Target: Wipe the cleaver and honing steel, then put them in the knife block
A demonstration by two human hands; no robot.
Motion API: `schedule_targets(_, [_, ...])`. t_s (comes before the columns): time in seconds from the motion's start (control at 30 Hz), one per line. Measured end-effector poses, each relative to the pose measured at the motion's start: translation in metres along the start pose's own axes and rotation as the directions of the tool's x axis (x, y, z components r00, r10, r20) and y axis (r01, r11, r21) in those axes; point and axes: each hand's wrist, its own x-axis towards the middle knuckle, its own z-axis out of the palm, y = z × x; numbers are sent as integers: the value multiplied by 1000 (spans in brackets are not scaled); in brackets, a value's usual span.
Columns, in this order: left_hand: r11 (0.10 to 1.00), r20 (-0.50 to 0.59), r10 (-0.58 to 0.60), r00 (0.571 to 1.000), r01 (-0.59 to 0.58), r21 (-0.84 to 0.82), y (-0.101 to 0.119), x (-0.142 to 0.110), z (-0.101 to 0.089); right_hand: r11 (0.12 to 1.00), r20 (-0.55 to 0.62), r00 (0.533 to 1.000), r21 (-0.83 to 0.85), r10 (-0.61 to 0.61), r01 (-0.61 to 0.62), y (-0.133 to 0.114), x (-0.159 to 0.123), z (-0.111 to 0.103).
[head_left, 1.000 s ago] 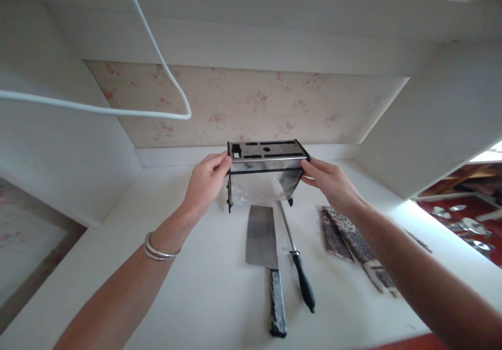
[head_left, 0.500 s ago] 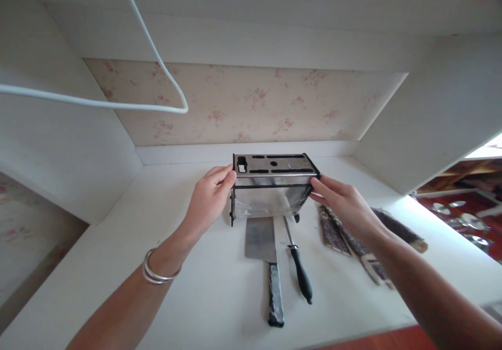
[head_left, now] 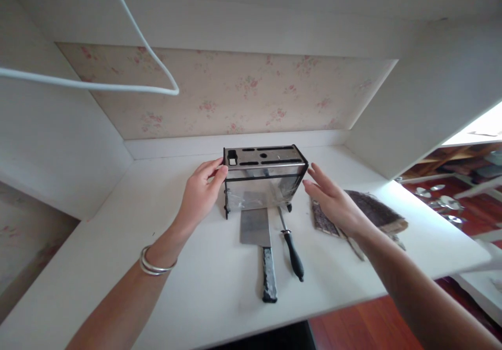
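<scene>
A knife holder [head_left: 262, 171] with a slotted metal top, black edges and a see-through front stands upright on the white counter [head_left: 196, 287]. My left hand [head_left: 206, 185] grips its left end, thumb at the front corner and fingers at the side. Just off the right end is my right hand [head_left: 333, 201], its fingers apart and nothing in it. In front of the holder lies a cleaver [head_left: 255, 227], its broad blade toward the holder and its worn dark handle toward me. Beside it, to the right, lies a sharpening steel [head_left: 293, 256] with a black handle.
Dark patterned cloth [head_left: 374, 211] lies on the counter behind my right forearm. White panels wall in both sides, with flowered wallpaper [head_left: 243, 91] at the back. A white cable [head_left: 137, 28] hangs in the upper left. Red floor [head_left: 361, 324] shows past the front edge.
My right hand has let go of the knife holder and its fingers have opened beside it. My left hand stays on the holder's left end. The view has shifted slightly.
</scene>
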Motion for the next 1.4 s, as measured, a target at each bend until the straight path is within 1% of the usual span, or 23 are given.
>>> schedule_targets(0.03, [1000, -13, 2, 1000, -2, -11, -2, -1, 0, 991, -43, 999, -132, -11, 5, 5, -11, 0])
schedule_targets(0.1, [1000, -37, -2, 999, 1, -30, -6, -5, 1, 921, -63, 997, -390, -41, 13, 16, -38, 5])
schedule_targets(0.17, [999, -45, -6, 999, 4, -42, -8, -8, 1, 834, -6, 999, -551, -38, 28, 29, -66, 17])
schedule_targets(0.23, [999, -41, -2, 999, 0, -50, -8, -10, 3, 771, 75, 997, -634, -10, 55, 42, -90, 32])
schedule_targets(0.3, [999, -51, 14, 999, -16, -48, -6, -10, 4, 743, 137, 990, -665, 29, 71, 52, -105, 47])
schedule_targets(0.37, [998, -65, 55, 996, -56, -8, -3, -10, 4, 737, 186, 981, -670, 51, 89, 56, -112, 57])
schedule_targets(0.47, [987, -39, 142, 989, -138, 77, 0, -10, 2, 724, 250, 967, -675, 44, 141, 55, -113, 61])
schedule_targets(0.53, [981, -18, 169, 985, -167, 95, 0, -12, 0, 714, 270, 962, -682, 43, 159, 53, -111, 61])
schedule_targets(0.67, [984, 12, 155, 988, -155, 90, -3, -16, -3, 705, 275, 961, -687, 27, 177, 53, -109, 61])
schedule_targets(0.73, [981, 29, 159, 987, -161, 109, -4, -17, -3, 692, 255, 967, -699, 3, 182, 53, -109, 60])
schedule_targets(0.83, [969, 48, 199, 979, -204, 139, -5, -17, -2, 660, 207, 975, -721, -83, 210, 49, -112, 57])
schedule_targets(0.87, [963, 52, 214, 975, -220, 156, -6, -16, -2, 645, 228, 966, -721, -126, 254, 45, -113, 55])
schedule_targets(0.9, [955, 54, 227, 972, -233, 181, -6, -15, -1, 625, 281, 945, -711, -167, 323, 41, -114, 54])
schedule_targets(0.93, [946, 55, 239, 969, -246, 212, -7, -14, -1, 599, 363, 910, -689, -202, 408, 36, -116, 53])
schedule_targets(1.0, [924, 57, 263, 963, -268, 273, -7, -12, 0, 542, 538, 809, -618, -235, 569, 26, -118, 55])
schedule_targets(1.03, [913, 56, 274, 960, -278, 297, -7, -11, 0, 520, 605, 760, -582, -236, 625, 22, -119, 57])
schedule_targets(1.07, [904, 55, 286, 957, -289, 314, -7, -10, 1, 505, 651, 722, -553, -234, 663, 19, -119, 60])
schedule_targets(1.1, [896, 56, 296, 954, -297, 329, -7, -9, 1, 498, 679, 697, -532, -231, 684, 17, -118, 64])
schedule_targets(1.2, [873, 64, 312, 948, -313, 373, -7, -9, 0, 498, 720, 662, -505, -208, 705, 14, -115, 74])
schedule_targets(1.3, [857, 79, 321, 944, -325, 400, -8, -9, -2, 503, 741, 650, -501, -172, 704, 14, -111, 78])
schedule_targets(1.4, [850, 77, 331, 941, -332, 410, -9, -9, -2, 496, 754, 640, -503, -150, 708, 12, -111, 76])
